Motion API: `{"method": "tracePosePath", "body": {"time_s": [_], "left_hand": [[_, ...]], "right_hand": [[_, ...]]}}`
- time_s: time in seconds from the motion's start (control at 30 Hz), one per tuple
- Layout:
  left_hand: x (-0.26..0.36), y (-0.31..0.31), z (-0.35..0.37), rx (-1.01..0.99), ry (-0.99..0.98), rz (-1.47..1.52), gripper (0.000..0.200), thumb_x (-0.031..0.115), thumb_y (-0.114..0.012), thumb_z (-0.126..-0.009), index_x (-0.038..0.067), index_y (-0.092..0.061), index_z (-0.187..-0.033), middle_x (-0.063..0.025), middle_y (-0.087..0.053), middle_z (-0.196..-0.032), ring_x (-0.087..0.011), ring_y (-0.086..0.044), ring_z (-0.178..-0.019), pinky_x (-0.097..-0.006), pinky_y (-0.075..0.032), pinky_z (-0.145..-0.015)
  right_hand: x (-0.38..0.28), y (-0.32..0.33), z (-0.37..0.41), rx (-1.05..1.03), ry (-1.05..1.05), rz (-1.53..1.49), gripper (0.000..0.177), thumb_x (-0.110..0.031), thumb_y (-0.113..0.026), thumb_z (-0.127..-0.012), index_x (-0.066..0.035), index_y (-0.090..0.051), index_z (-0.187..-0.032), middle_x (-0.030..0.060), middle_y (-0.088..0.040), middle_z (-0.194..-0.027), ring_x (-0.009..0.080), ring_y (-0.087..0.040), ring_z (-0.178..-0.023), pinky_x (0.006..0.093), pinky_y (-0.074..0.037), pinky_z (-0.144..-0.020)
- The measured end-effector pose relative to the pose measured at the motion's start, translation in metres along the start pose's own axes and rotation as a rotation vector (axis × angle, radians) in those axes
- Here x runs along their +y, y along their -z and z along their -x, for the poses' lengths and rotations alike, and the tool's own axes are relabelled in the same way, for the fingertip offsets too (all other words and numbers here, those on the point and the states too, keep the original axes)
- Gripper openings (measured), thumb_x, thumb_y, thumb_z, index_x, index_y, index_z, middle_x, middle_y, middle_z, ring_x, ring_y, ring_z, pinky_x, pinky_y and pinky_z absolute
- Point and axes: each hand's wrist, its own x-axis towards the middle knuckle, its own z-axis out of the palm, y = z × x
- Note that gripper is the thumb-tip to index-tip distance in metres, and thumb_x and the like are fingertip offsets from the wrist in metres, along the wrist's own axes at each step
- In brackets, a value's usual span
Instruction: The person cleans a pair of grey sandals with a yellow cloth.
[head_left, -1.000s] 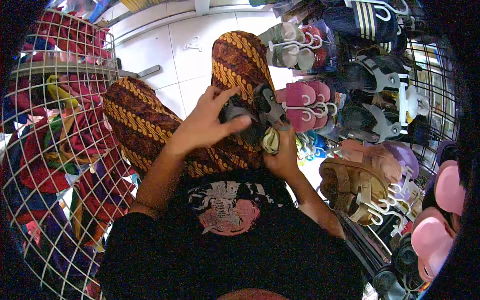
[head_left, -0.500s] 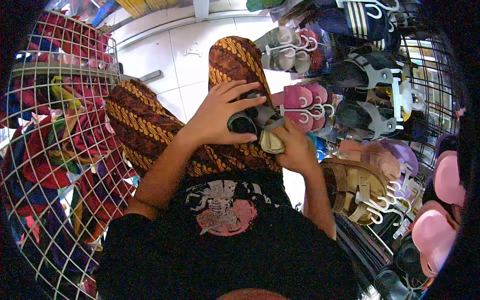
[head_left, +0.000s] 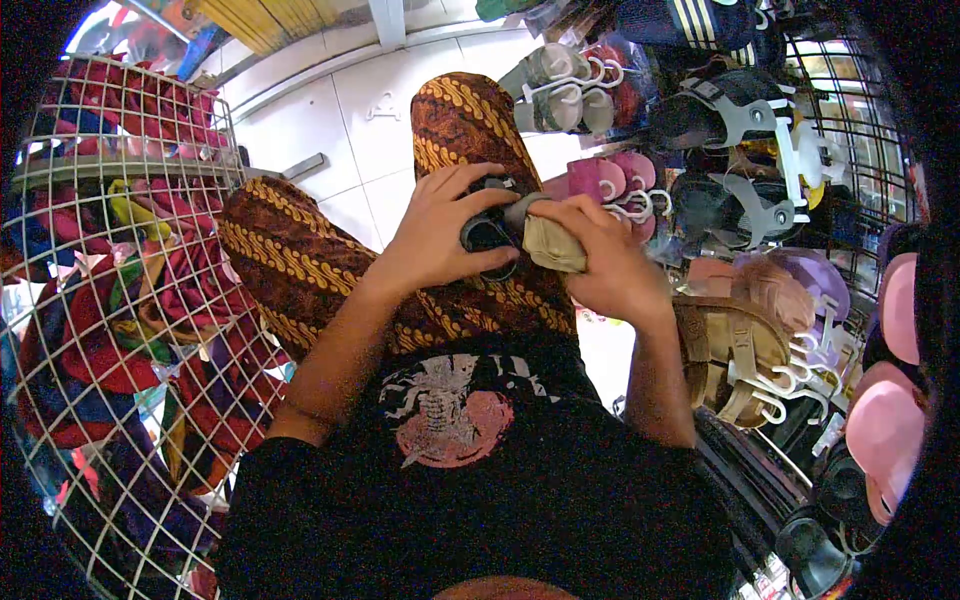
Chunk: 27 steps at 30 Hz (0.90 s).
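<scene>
My left hand grips a dark sandal with greyish straps, its thumb below and its fingers over the top. The sandal is held above my lap, over the brown patterned trousers; much of it is hidden by my hands. In my right hand is a folded beige cloth, clasped between thumb and fingers. The cloth lies against the sandal's right side, near a grey strap. Motion blurs my right hand a little.
A wire grid basket with colourful cloth items stands on the left. On the right hang pink sandals, black sandals and brown sandals beside a black wire rack. A white hanger lies on the tiled floor.
My right hand has turned and shifted slightly right, its fingers now over the top of the beige cloth. The left hand keeps its hold on the sandal. The view has shifted slightly.
</scene>
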Motion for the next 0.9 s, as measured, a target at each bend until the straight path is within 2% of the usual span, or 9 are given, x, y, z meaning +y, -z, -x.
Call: {"method": "tracePosePath", "body": {"time_s": [0.17, 0.27, 0.37, 0.47, 0.6, 0.63, 0.73, 0.77, 0.9], "left_hand": [[0.0, 0.003, 0.001, -0.033, 0.022, 0.031, 0.073, 0.045, -0.082, -0.068, 0.013, -0.058, -0.13, -0.0122, -0.051, -0.139, -0.0357, -0.047, -0.128, -0.0481, -0.035, -0.108], [0.003, 0.014, 0.002, -0.112, 0.02, 0.092, 0.086, 0.048, -0.084, -0.063, 0.015, -0.053, -0.136, -0.0135, -0.047, -0.142, -0.0353, -0.044, -0.132, -0.0491, -0.033, -0.11], [0.012, 0.018, 0.003, -0.124, 0.013, 0.053, 0.096, 0.049, -0.087, -0.057, 0.015, -0.05, -0.139, -0.0147, -0.044, -0.145, -0.0356, -0.042, -0.134, -0.0494, -0.031, -0.112], [0.011, 0.013, 0.004, -0.133, 0.062, 0.019, 0.096, 0.046, -0.087, -0.056, 0.015, -0.05, -0.14, -0.015, -0.043, -0.147, -0.0369, -0.04, -0.135, -0.0494, -0.03, -0.112], [0.006, 0.008, 0.005, -0.094, 0.041, 0.093, 0.087, 0.039, -0.082, -0.062, 0.015, -0.051, -0.14, -0.0158, -0.043, -0.147, -0.0386, -0.039, -0.135, -0.0499, -0.028, -0.113], [0.004, 0.008, 0.005, -0.086, 0.025, 0.091, 0.083, 0.036, -0.08, -0.064, 0.015, -0.052, -0.139, -0.0159, -0.043, -0.147, -0.0388, -0.039, -0.135, -0.0501, -0.028, -0.113], [-0.001, 0.008, 0.007, -0.069, -0.015, 0.154, 0.073, 0.028, -0.073, -0.07, 0.014, -0.053, -0.138, -0.0158, -0.042, -0.148, -0.0391, -0.039, -0.135, -0.0505, -0.027, -0.113], [-0.003, 0.007, 0.008, -0.072, -0.027, 0.191, 0.069, 0.026, -0.07, -0.072, 0.013, -0.053, -0.138, -0.0157, -0.042, -0.149, -0.0392, -0.038, -0.135, -0.0506, -0.027, -0.113], [-0.005, 0.005, 0.007, -0.089, -0.022, 0.215, 0.066, 0.019, -0.061, -0.076, 0.014, -0.051, -0.141, -0.014, -0.041, -0.15, -0.0389, -0.036, -0.137, -0.0518, -0.023, -0.115]], "right_hand": [[0.006, -0.003, 0.007, 0.028, 0.012, -0.099, 0.066, 0.002, -0.064, -0.074, -0.019, -0.054, -0.136, 0.0122, -0.056, -0.115, 0.0369, -0.057, -0.114, 0.0424, -0.047, -0.097], [0.007, 0.004, 0.013, 0.003, 0.026, -0.11, 0.073, 0.01, -0.065, -0.066, -0.01, -0.054, -0.136, 0.0124, -0.057, -0.123, 0.0323, -0.056, -0.117, 0.0376, -0.044, -0.101], [0.015, 0.01, 0.026, -0.145, 0.113, -0.204, 0.076, 0.011, -0.065, -0.065, -0.009, -0.053, -0.137, 0.0129, -0.058, -0.124, 0.03, -0.055, -0.12, 0.0363, -0.043, -0.101], [0.005, 0.016, 0.032, -0.313, 0.065, -0.341, 0.077, 0.011, -0.067, -0.065, -0.009, -0.053, -0.138, 0.0128, -0.059, -0.125, 0.0284, -0.055, -0.12, 0.036, -0.042, -0.102], [0.002, 0.001, 0.036, -0.314, 0.074, -0.468, 0.081, 0.01, -0.067, -0.067, -0.009, -0.047, -0.143, 0.013, -0.059, -0.127, 0.0291, -0.056, -0.121, 0.0374, -0.043, -0.103], [-0.01, 0.005, 0.036, -0.319, -0.043, -0.467, 0.076, 0.007, -0.069, -0.069, -0.008, -0.045, -0.14, 0.0138, -0.057, -0.128, 0.0287, -0.056, -0.122, 0.0374, -0.043, -0.102], [-0.01, -0.009, 0.037, -0.169, -0.052, -0.269, 0.071, 0.002, -0.072, -0.07, -0.007, -0.046, -0.135, 0.0145, -0.055, -0.13, 0.0292, -0.056, -0.121, 0.0376, -0.044, -0.101], [-0.007, -0.022, 0.035, -0.053, 0.005, -0.285, 0.065, 0.0, -0.072, -0.068, -0.006, -0.05, -0.129, 0.0155, -0.055, -0.126, 0.0331, -0.057, -0.117, 0.0382, -0.045, -0.099], [-0.02, -0.039, 0.037, 0.036, -0.115, -0.061, 0.064, -0.01, -0.075, -0.068, -0.019, -0.057, -0.129, 0.0128, -0.053, -0.123, 0.0389, -0.058, -0.108, 0.0494, -0.05, -0.09]]}}
